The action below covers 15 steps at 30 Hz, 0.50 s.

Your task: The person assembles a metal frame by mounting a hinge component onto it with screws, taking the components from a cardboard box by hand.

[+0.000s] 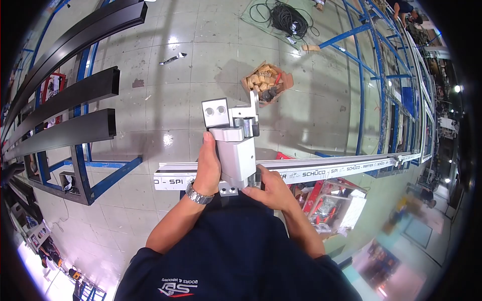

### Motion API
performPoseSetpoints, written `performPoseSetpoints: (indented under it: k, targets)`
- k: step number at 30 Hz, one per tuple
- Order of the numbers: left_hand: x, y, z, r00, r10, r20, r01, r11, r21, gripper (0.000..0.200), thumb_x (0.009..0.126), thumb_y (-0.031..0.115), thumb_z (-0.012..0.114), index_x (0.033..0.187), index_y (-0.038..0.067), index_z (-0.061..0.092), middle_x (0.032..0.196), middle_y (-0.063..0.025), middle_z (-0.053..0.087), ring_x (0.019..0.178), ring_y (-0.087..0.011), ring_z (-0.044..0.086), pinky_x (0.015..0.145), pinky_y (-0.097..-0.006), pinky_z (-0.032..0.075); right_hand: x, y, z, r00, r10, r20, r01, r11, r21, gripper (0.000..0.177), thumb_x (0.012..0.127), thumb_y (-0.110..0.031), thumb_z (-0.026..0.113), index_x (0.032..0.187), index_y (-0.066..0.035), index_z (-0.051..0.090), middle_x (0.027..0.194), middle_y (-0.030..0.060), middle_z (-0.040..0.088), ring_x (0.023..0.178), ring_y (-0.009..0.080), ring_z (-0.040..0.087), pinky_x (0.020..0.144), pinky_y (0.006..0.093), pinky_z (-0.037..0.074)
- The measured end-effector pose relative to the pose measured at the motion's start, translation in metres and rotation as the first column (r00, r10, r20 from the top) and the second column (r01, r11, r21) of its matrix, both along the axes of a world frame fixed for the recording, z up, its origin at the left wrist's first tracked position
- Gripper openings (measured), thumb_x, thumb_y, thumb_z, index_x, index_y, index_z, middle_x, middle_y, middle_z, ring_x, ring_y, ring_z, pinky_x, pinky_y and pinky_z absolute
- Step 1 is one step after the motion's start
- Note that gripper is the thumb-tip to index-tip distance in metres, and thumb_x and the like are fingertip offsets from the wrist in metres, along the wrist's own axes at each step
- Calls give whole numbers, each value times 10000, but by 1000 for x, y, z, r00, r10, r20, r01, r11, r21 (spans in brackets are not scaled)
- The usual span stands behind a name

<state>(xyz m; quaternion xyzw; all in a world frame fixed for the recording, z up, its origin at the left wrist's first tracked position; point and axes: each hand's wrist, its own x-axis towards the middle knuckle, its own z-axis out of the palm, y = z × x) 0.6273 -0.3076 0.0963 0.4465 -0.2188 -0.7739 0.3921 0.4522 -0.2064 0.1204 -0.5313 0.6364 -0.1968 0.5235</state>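
Note:
A silver metal hinge-like fitting is held upright in front of my chest, with a two-hole plate at its upper left and a bracket at its upper right. My left hand, below a wristwatch's far side, grips its left side with the thumb near the top. Around its lower right end, my right hand is closed. Behind the fitting runs a long white profile with printed film, partly hidden by the fitting and my hands.
Black profiles rest on a blue frame at left. A cardboard box of wooden pieces and coiled black cable lie ahead. Blue racks stand at right; a red-edged box of parts sits below the profile. Another person is at the far upper right.

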Motion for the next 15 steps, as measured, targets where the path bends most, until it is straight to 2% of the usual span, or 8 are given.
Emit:
performPoseSetpoints:
  k: [1,4,7,8,10,12,13,15]
  targets:
    - [1,-2,1,1000,0,-3,0,1000,13,732,1106,595,234,1302,-9,599,1135,-126,709,983,-184,698,870,-331,557,2,-1,0,1000,3,-14,-2,1000,17,812,830,-471,802,1278,158,551,787,266,681,710,351,703,675,424,526]
    - [7,-2,-8,997,-58,-51,59,998,8,721,1111,583,222,1318,-4,584,1152,-127,703,997,-186,698,884,-333,558,9,-12,24,999,24,-32,-20,994,111,726,837,-351,788,1349,93,529,1040,236,732,948,298,737,849,369,545]
    - [9,-2,-7,988,-83,-128,91,994,61,707,1116,570,207,1330,5,574,1186,-125,693,1018,-187,696,907,-337,559,17,-18,37,998,-4,-65,4,1000,2,875,836,-501,794,1407,78,472,1101,341,675,1052,441,697,915,445,533]
    - [9,0,-5,985,-79,-156,94,991,94,703,1117,566,202,1332,9,573,1197,-125,689,1026,-188,695,915,-339,559,19,-18,36,997,-67,-27,66,998,-15,869,847,-502,782,1422,63,456,1144,342,664,1090,447,684,940,452,525]
    - [7,3,-3,989,-33,-145,41,998,51,708,1113,577,199,1328,18,578,1211,-124,685,1045,-191,694,931,-344,560,24,-17,34,981,-189,53,191,981,-41,857,871,-504,757,1451,33,425,1229,342,642,1165,459,657,991,467,509]
    - [2,8,-5,986,41,-161,-34,998,49,694,1111,579,233,1303,18,593,1201,-118,684,1021,-177,681,909,-333,549,38,-21,34,961,-274,34,276,958,-80,799,906,-494,712,1442,28,432,1223,334,650,1153,468,660,974,475,513]
    - [2,11,-12,997,13,-76,-15,999,-30,680,1111,571,254,1298,13,594,1194,-115,682,1009,-170,672,899,-326,542,42,-22,35,949,-315,26,316,943,-100,770,923,-489,690,1437,25,436,1220,330,654,1146,473,661,966,479,515]
    - [4,15,-23,995,-20,102,39,983,-181,652,1113,556,297,1286,4,596,1182,-108,680,984,-157,653,878,-313,528,42,-20,28,957,-281,-70,273,956,-112,747,945,-495,655,1436,23,437,1211,328,658,1136,485,660,950,490,517]
